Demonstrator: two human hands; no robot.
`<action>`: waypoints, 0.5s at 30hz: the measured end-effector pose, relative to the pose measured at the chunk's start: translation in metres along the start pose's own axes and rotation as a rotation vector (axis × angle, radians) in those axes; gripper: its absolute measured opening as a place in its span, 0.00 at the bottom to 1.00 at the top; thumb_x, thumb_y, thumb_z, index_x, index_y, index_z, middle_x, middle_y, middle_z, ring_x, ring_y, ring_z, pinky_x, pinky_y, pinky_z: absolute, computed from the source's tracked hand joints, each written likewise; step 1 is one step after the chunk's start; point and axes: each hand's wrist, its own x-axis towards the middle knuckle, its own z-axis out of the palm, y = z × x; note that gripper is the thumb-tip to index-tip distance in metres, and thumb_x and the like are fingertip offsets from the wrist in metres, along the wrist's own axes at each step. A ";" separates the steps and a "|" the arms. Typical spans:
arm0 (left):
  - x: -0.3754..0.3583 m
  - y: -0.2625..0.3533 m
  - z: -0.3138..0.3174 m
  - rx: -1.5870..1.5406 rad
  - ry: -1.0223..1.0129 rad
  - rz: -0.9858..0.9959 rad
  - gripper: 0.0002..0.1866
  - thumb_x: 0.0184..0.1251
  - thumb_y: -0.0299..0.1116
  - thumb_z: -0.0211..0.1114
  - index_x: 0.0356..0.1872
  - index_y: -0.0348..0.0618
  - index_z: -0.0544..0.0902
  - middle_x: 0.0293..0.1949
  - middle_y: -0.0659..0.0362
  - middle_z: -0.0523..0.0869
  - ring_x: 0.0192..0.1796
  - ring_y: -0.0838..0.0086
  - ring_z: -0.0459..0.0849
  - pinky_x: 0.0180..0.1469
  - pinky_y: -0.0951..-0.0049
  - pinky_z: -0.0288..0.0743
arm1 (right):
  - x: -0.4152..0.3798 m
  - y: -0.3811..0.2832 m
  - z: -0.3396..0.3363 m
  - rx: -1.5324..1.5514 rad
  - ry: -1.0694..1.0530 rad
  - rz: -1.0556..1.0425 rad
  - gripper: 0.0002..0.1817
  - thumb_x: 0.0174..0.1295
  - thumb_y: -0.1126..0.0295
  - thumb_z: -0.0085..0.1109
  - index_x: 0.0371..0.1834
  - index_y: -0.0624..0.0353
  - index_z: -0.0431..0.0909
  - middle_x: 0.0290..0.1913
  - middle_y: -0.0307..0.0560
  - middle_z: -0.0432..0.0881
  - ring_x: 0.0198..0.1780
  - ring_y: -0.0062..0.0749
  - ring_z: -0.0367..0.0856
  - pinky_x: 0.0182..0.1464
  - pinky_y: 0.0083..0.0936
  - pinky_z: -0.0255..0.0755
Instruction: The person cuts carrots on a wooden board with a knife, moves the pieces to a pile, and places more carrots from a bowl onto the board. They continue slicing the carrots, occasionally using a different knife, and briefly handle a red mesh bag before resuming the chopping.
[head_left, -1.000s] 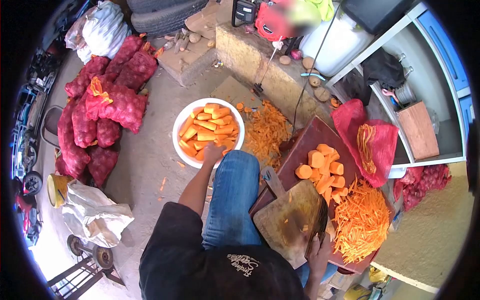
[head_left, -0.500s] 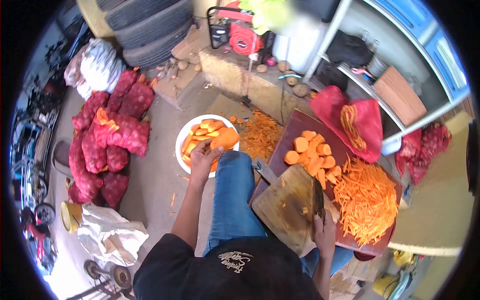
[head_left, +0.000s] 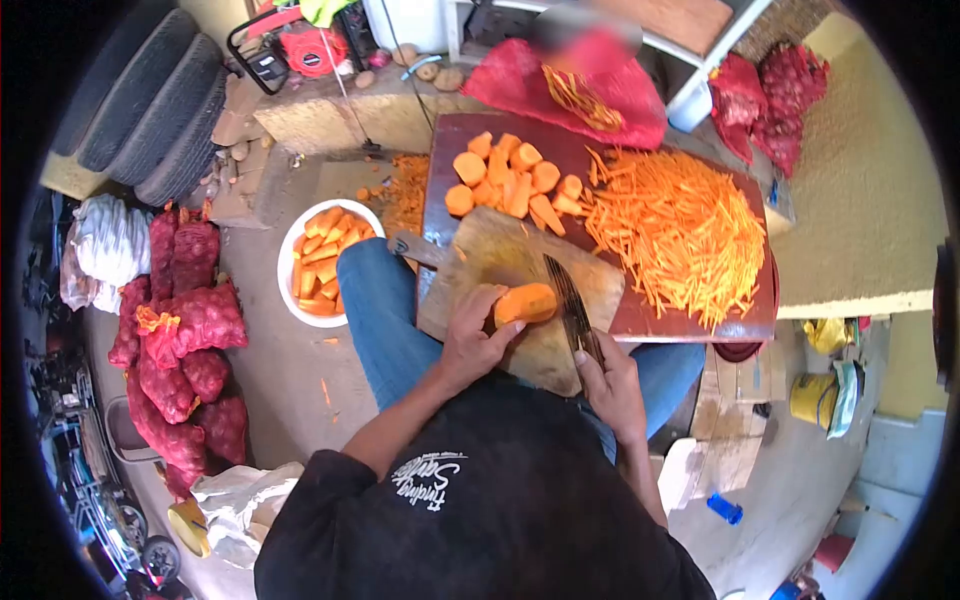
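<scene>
A thick peeled carrot (head_left: 527, 303) is gripped in my left hand (head_left: 475, 335), over the wooden cutting board (head_left: 485, 245). My right hand (head_left: 612, 388) is closed round the handle of a dark-bladed knife (head_left: 570, 305), its blade just right of the carrot's end. Beyond the board, chunks of cut carrot (head_left: 505, 175) lie on the red-brown tabletop (head_left: 455, 130). To their right rises a big heap of carrot sticks (head_left: 680, 235). On the floor to the left, a white basin (head_left: 290, 262) holds several peeled carrots (head_left: 325, 255).
A red mesh sack (head_left: 510, 85) lies at the table's far edge. Orange peelings (head_left: 408, 195) cover the floor left of the table. Full red net bags (head_left: 205, 315) are piled at the left, below stacked tyres (head_left: 150, 100). A yellow bucket (head_left: 812, 398) stands at the right.
My left hand has brought a carrot from the basin to the cutting board. The knife in my right hand has come beside it. The view has swung to the right.
</scene>
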 end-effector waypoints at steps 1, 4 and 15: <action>-0.001 0.000 0.000 0.072 -0.009 0.058 0.29 0.58 0.31 0.86 0.59 0.34 0.85 0.54 0.44 0.89 0.57 0.46 0.88 0.63 0.53 0.80 | -0.004 -0.002 -0.002 0.025 -0.015 0.040 0.16 0.80 0.72 0.63 0.65 0.69 0.79 0.37 0.55 0.83 0.37 0.39 0.81 0.45 0.34 0.79; 0.001 -0.001 0.001 0.175 -0.052 0.138 0.30 0.54 0.32 0.87 0.57 0.35 0.83 0.51 0.45 0.87 0.54 0.44 0.85 0.59 0.49 0.77 | -0.008 -0.009 -0.006 -0.064 -0.029 -0.061 0.16 0.80 0.72 0.64 0.65 0.68 0.79 0.40 0.59 0.85 0.40 0.44 0.87 0.48 0.36 0.81; 0.005 -0.006 0.000 0.213 -0.099 0.135 0.33 0.52 0.35 0.88 0.57 0.37 0.80 0.49 0.45 0.82 0.51 0.47 0.81 0.58 0.51 0.73 | -0.019 -0.022 0.015 -0.134 -0.095 -0.177 0.21 0.77 0.72 0.68 0.69 0.65 0.77 0.50 0.64 0.89 0.51 0.63 0.91 0.52 0.43 0.85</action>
